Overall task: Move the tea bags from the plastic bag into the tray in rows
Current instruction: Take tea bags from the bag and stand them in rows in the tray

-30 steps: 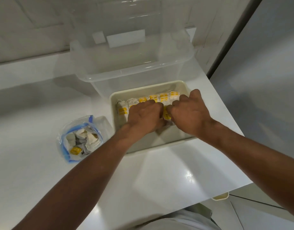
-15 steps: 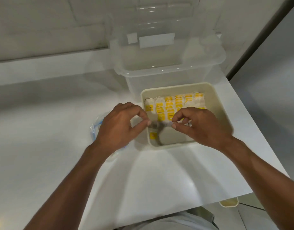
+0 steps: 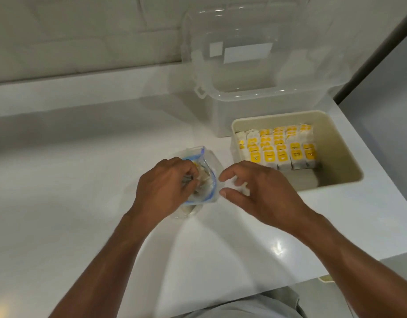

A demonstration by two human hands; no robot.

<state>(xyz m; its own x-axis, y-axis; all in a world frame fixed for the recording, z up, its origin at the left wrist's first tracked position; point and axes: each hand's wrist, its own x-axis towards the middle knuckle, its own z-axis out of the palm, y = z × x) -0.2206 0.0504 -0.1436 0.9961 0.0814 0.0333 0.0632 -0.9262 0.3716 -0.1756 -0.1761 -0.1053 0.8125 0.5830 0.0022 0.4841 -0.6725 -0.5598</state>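
"White counter (image 3: 83, 180), seen from above. What are the hands doing?"
"The left hand (image 3: 163, 191) reaches into the plastic bag (image 3: 212, 161), fingers curled round loose tea bags (image 3: 203, 176). The right hand (image 3: 262, 193) hovers just beside the bag, fingers loosely apart."
"And the tray (image 3: 335, 145)?"
"To the right, with yellow-tagged tea bags (image 3: 278, 150) standing in rows against its far wall. A clear bin (image 3: 255, 99) stands behind."

A: What's the person got on?
B: Pale grey cloth (image 3: 250, 305) at six o'clock; shirt or shorts, I can't tell. Left hand (image 3: 165, 187), right hand (image 3: 262, 193) and forearms (image 3: 120, 255) all bare.
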